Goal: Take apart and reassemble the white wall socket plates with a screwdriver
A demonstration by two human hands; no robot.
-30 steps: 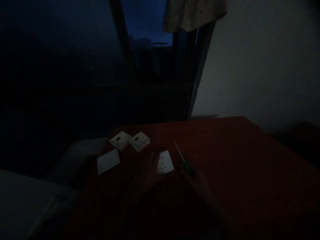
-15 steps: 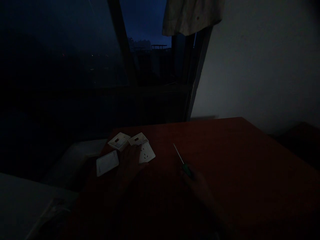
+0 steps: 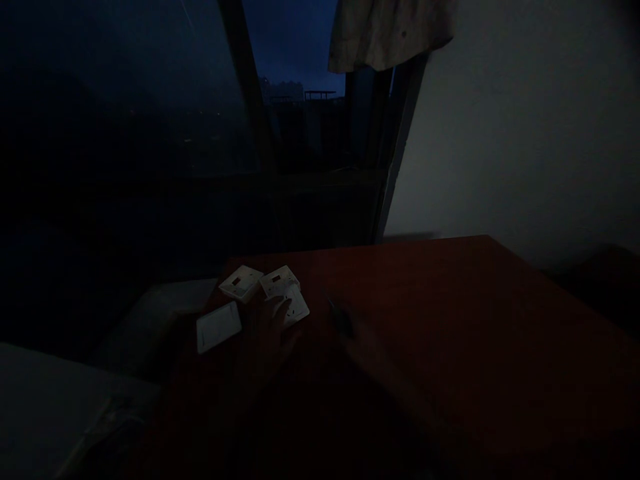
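My left hand (image 3: 271, 331) is on the table's left part, fingers apart, the fingertips over the lower edge of a white socket plate (image 3: 298, 307) with dark slots. Behind that plate and partly under it is a white box (image 3: 281, 279) with a small rectangular hole. A similar white box (image 3: 242, 283) lies to its left. Nearer the left edge rests a blank white plate (image 3: 219, 327). My right hand (image 3: 357, 337) is closed around a screwdriver (image 3: 341, 320), its shaft pointing forward and left; motion and darkness blur it.
The reddish-brown table (image 3: 430, 293) stretches to the right. Behind it are a dark window frame (image 3: 325, 179) and a pale wall (image 3: 510, 133). A cloth (image 3: 390, 33) hangs at the top. A pale surface (image 3: 45, 407) lies at lower left.
My right hand has moved left with the screwdriver, closer to the socket plate. My left hand has shifted slightly right, its fingers now reaching over the socket plate.
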